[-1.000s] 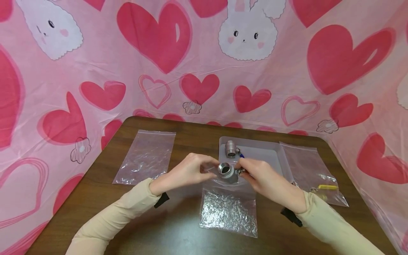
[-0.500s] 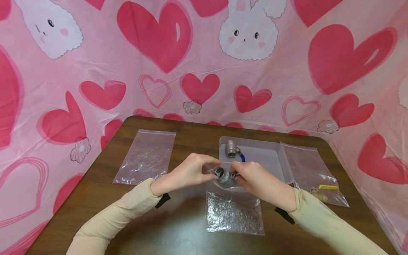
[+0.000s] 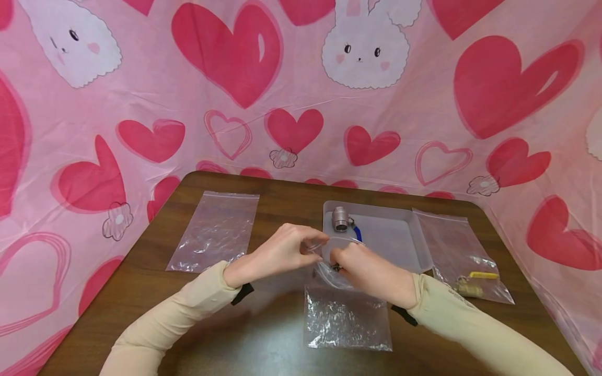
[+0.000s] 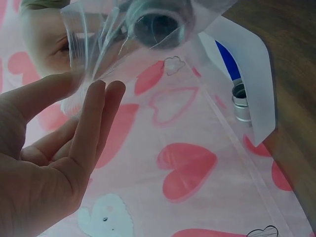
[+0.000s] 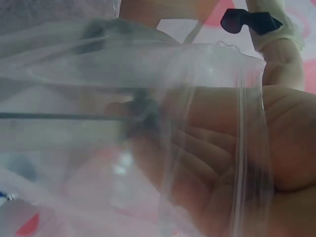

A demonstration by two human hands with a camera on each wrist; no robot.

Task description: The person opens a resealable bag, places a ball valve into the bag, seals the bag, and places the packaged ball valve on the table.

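Observation:
My left hand [image 3: 277,251] pinches the mouth edge of a clear zip bag [image 3: 348,321], which hangs down over the table. The left wrist view shows thumb and fingertips meeting on the plastic. My right hand [image 3: 371,270] reaches into the bag's mouth and grips a silver metal ball valve [image 4: 159,27] by its handle side. Through the plastic, the valve's round open end faces the left wrist camera. In the head view the right hand hides most of this valve. The right wrist view shows the right fingers blurred behind the bag's film.
Behind the hands, a white tray [image 3: 425,249] holds another silver ball valve [image 3: 340,218] with a blue handle. A flat zip bag [image 3: 216,230] lies at left. At right, a zip bag [image 3: 444,235] contains a brass valve [image 3: 469,290] with a yellow handle.
My right hand has moved left and slightly down, carrying the silver valve into the bag's mouth. The bag's lower part has shifted a little right. The left hand barely moved.

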